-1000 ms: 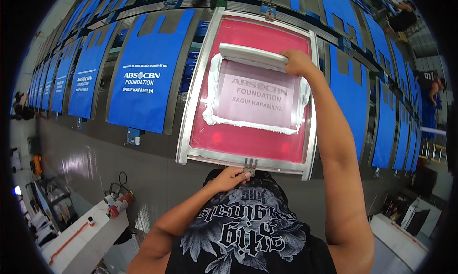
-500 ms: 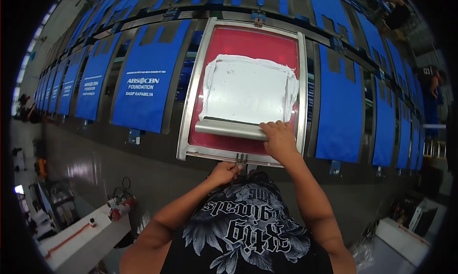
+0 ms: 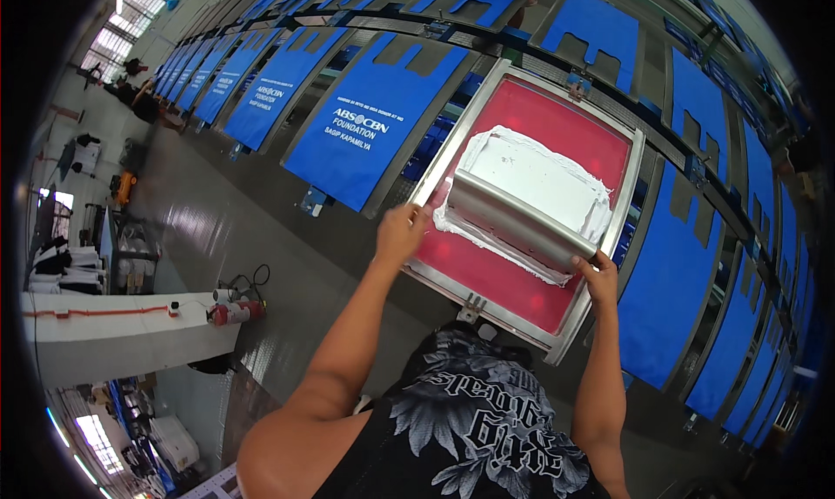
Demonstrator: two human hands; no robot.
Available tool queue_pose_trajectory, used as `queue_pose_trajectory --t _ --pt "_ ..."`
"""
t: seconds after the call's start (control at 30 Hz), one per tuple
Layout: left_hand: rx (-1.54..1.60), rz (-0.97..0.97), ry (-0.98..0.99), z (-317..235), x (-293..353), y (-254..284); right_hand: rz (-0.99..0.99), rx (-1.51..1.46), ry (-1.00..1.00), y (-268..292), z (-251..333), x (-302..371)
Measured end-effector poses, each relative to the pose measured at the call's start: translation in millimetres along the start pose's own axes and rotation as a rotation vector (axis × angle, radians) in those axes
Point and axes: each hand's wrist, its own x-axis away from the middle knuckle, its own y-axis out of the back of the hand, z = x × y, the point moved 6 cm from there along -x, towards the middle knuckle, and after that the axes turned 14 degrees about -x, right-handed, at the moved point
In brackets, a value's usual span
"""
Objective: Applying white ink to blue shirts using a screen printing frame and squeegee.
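A metal-framed printing screen (image 3: 637, 177) with red mesh lies before me. White ink (image 3: 544, 176) covers the middle of the mesh in a rough-edged patch. Across it stands a long metal squeegee (image 3: 522, 216), tilted, its lower edge along the near side of the ink. My right hand (image 3: 598, 277) is closed round the squeegee's right end. By the screen's left rail is my left hand (image 3: 402, 234), its fingers loosely curled and apart, clear of the squeegee. At the frame's near rail sits a small metal bracket (image 3: 470, 308).
Blue bags lie flat on dark boards in rows; a printed blue bag (image 3: 374, 121) is left of the screen and a plain blue bag (image 3: 665, 282) right. A white ledge (image 3: 113, 342) and a red fire extinguisher (image 3: 237, 313) are at lower left. People are at far left.
My left hand has left the near bracket and risen to the left rail. The squeegee has moved away from me onto the ink and now stands more upright. The view has turned.
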Motion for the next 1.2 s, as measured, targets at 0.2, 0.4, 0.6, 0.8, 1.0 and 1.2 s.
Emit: queue_pose_trajectory --t 0.2,0.4,0.6,0.8,1.0,1.2 --pt "0.276 0.127 0.052 64.7 -56.6 -17.5 -0.056 -0.137 0.039 -24.4 15.7 -0.3" --pt "0.341 0.188 0.031 -14.3 5.5 -27.2 -0.129 -0.087 0.073 54.5 36.1 42.2" --pt "0.687 0.294 0.031 -22.0 26.7 -88.3 -0.228 -0.094 0.111 103.8 16.9 66.8" --pt "0.614 0.285 -0.028 -31.4 42.8 -91.0 -0.267 -0.126 0.131 112.5 9.6 89.8" --pt "0.553 0.209 0.019 -16.5 41.7 -89.5 -0.18 -0.044 0.101 109.1 12.6 66.4" --pt "0.393 0.181 -0.035 -15.1 -31.9 -55.0 -0.185 -0.024 0.136 79.3 27.2 14.7"
